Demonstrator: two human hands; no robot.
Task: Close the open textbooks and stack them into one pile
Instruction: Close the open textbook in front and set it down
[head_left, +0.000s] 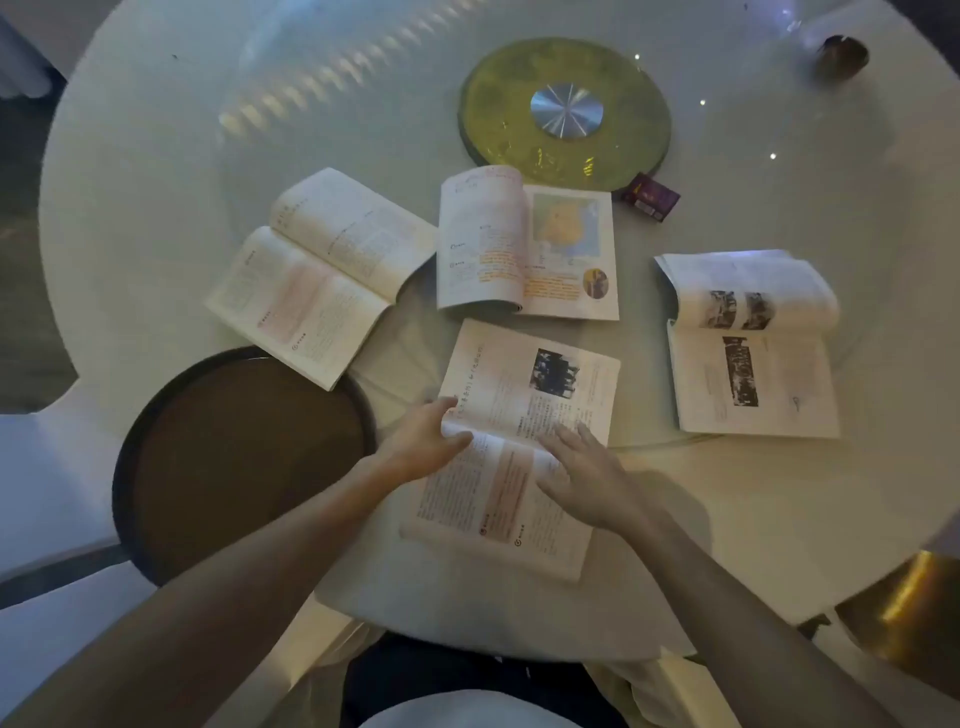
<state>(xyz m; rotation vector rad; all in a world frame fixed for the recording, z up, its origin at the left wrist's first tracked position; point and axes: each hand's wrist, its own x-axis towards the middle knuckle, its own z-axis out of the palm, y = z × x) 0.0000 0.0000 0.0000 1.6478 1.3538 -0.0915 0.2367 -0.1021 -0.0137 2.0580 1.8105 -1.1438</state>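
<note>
Several textbooks lie open on a round white table (156, 171). The nearest open book (519, 415) is in front of me, with a black-and-white photo on its far page. My left hand (426, 441) touches its left edge at the fold, fingers curled at the page. My right hand (587, 478) rests flat on its pages, fingers spread. Another open book (322, 270) lies at the left, one with a map page (530, 249) in the middle, and one with dark photos (753, 348) at the right.
A round brown tray (234, 457) with a dark rim sits at the near left, under the left book's corner. A yellow-green disc with a metal hub (566, 109) marks the table's centre. A small purple box (649, 197) lies beside it. A dark cup (841, 57) stands far right.
</note>
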